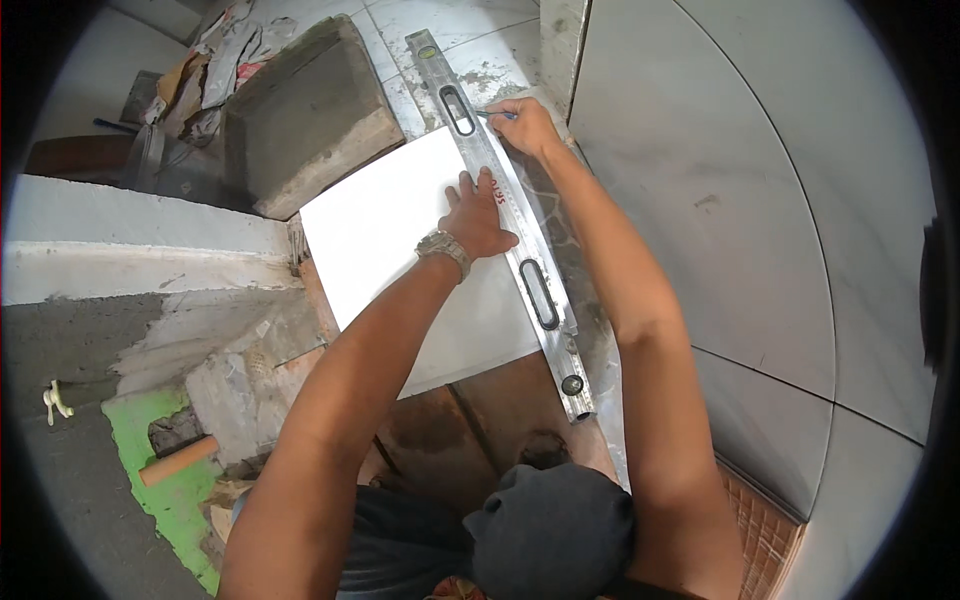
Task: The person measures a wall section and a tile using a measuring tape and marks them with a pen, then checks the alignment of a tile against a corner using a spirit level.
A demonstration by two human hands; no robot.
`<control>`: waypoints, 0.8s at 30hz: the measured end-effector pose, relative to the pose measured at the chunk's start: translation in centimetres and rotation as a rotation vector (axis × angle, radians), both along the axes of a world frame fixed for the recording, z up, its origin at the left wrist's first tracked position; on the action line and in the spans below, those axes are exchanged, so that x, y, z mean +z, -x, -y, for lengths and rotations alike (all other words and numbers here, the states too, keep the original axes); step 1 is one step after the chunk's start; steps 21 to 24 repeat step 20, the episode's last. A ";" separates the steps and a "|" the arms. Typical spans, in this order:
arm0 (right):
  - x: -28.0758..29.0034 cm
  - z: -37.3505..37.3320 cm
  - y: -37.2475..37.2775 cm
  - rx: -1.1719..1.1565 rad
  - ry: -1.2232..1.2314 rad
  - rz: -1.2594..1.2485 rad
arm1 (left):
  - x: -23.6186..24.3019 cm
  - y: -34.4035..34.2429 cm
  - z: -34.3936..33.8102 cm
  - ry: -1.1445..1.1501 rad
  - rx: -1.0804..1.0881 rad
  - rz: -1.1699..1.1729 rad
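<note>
A long metal spirit level (520,222) lies slanted along the right side of a white square tile (360,235). My left hand (478,218), with a metal watch on its wrist, rests flat with fingers spread over the tile and the level's edge. Beyond it, my right hand (527,126) is closed on a thin blue pen (497,115). The pen's tip is at the level's right edge, near its far slot. Whether the tip leaves a mark is too small to see.
Large grey marbled wall tiles (700,160) rise on the right. A grey cement-smeared tray (355,150) stands beyond the tile, near crumpled paper bags (215,65). A white ledge (150,235) is at left. Reddish-brown boards (430,430) lie below the tile, near dark clothing (550,530).
</note>
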State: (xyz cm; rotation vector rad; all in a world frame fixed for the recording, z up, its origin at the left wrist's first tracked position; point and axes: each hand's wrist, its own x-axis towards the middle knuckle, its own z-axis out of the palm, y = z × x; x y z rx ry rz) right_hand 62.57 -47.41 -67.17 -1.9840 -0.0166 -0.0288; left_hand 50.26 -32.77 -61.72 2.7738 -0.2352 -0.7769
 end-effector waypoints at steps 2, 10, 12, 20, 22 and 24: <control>0.2 1.3 -0.5 0.011 0.051 -0.033 | -0.3 -0.1 0.3 0.005 -0.034 0.003; 3.1 5.7 13.4 0.261 0.276 -0.158 | -1.2 -0.6 -0.8 -0.004 -0.024 0.056; 3.8 6.8 20.8 0.264 0.148 -0.147 | -2.0 -0.8 -1.2 0.029 -0.025 0.093; 8.3 8.4 36.2 0.060 0.200 -0.428 | -0.3 -0.4 -1.1 0.020 0.003 0.043; 8.3 8.4 36.2 0.060 0.200 -0.428 | -0.3 -0.4 -1.1 0.020 0.003 0.043; 8.3 8.4 36.2 0.060 0.200 -0.428 | -0.3 -0.4 -1.1 0.020 0.003 0.043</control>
